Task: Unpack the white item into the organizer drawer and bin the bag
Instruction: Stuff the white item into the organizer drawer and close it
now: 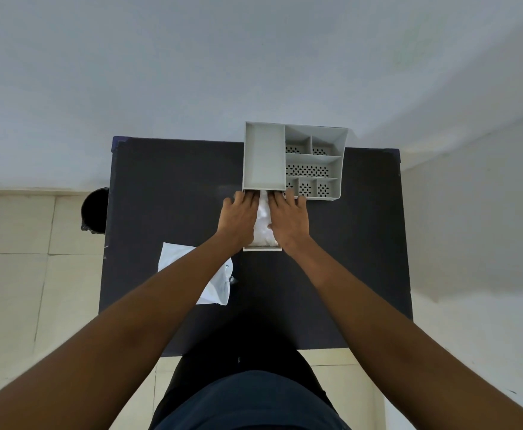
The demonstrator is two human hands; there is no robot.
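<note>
Black table [173, 187] by white wall, tiled floor, both hands' [238, 217] grip flat, unclenched on white item [263, 223]

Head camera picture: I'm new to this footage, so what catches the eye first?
Both hands, left hand and right hand, press a white item into the pulled-out drawer of a grey organizer at the black table's far edge. An empty white bag lies near left.

Grey organizer [294, 159] with black-dotted perforated floors, white item [263, 225], white bag [213, 283], black table [173, 197].
</note>
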